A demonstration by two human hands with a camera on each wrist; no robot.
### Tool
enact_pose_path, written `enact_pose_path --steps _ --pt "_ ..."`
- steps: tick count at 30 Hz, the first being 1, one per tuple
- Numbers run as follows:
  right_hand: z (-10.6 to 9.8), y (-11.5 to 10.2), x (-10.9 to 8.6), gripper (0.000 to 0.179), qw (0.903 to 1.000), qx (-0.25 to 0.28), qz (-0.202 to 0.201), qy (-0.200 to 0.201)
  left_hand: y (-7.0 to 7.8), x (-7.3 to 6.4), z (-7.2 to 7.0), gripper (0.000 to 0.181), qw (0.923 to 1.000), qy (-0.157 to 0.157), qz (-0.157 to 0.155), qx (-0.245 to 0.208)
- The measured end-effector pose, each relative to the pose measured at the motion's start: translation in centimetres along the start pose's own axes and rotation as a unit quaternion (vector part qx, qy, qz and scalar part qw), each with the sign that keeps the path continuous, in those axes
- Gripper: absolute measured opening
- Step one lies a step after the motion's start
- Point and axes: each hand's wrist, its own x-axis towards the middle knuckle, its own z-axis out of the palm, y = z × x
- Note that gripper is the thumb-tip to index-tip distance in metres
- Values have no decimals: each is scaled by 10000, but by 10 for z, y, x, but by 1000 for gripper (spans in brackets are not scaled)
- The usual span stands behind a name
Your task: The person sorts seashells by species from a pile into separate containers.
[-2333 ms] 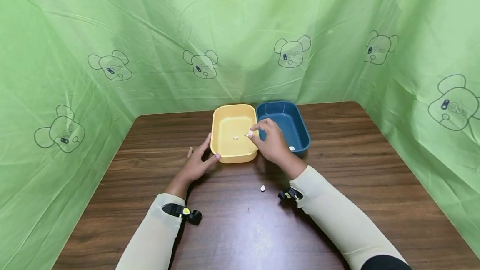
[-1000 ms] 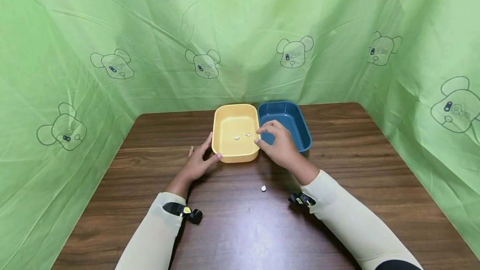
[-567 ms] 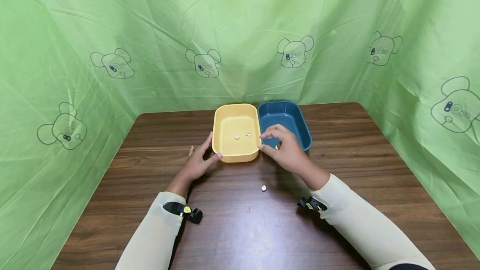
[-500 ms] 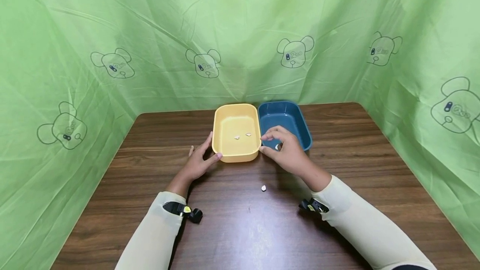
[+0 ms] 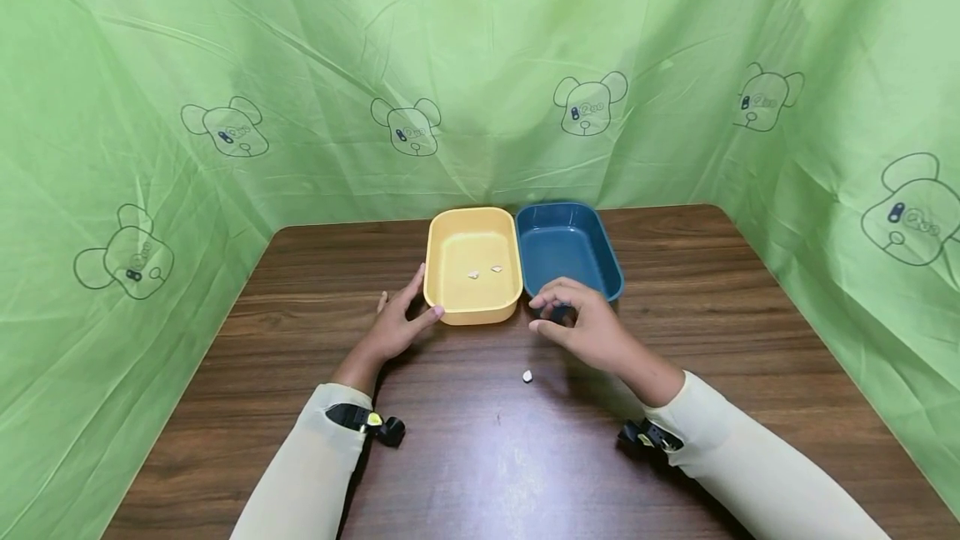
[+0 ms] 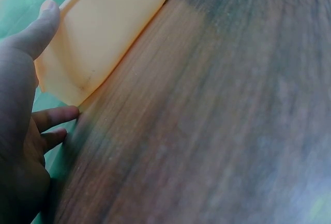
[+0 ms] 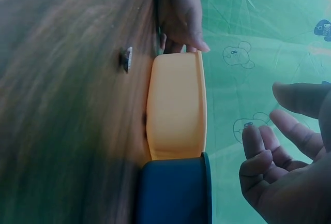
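Observation:
My left hand (image 5: 393, 327) rests against the left side of a yellow plastic bin (image 5: 472, 317), thumb at the near corner. In the left wrist view its fingers lie fairly straight along the bin's end. Two small white pieces (image 5: 473, 275) lie on the bin's floor. My right hand (image 5: 588, 327) hovers over the near edge of a blue bin (image 5: 566, 244), fingers loosely bent. The right wrist view shows thumb and fingers apart, nothing between them. Another small white piece (image 5: 527, 376) with a dark side lies on the table, nearer to me than the right fingertips.
Both bins stand side by side at the back of the dark wood-grain table (image 5: 322, 273). A green curtain (image 5: 480, 65) printed with bear heads surrounds the table on the far side, left and right. The near part of the tabletop is shiny.
My right hand has drawn back from above the yellow bin, rightwards and towards me. A white spot seen by that hand at the blue bin is now out of sight. The left hand stays put.

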Motion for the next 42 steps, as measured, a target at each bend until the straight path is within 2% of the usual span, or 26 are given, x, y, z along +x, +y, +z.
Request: enact_pose_path --steps 5,8,12,16,21,26,36,42 --pt "-2 5 -9 21 9998 50 -190 -79 -1 1 1 93 10000 -41 -59 3" --pt "-4 7 -15 23 9997 18 -169 -180 -2 1 2 93 10000 -19 -71 -28" --pt "-5 12 -23 22 9995 -67 -48 -321 -6 1 4 95 9997 129 100 -157" --pt "-3 17 -30 21 9992 -113 -130 -357 -11 2 5 96 9995 156 207 -153" --pt "0 23 -34 21 9985 4 -198 -501 -9 3 4 94 9996 141 194 -125" --pt "6 29 -35 22 9973 -17 -221 -706 -1 0 1 96 9997 115 185 -118" --pt "12 39 -37 25 9947 77 -66 -1021 1 1 -1 92 9999 -90 -76 85" --pt "18 48 -38 25 9944 35 -255 -1022 1 1 -1 92 9998 -107 -118 110"
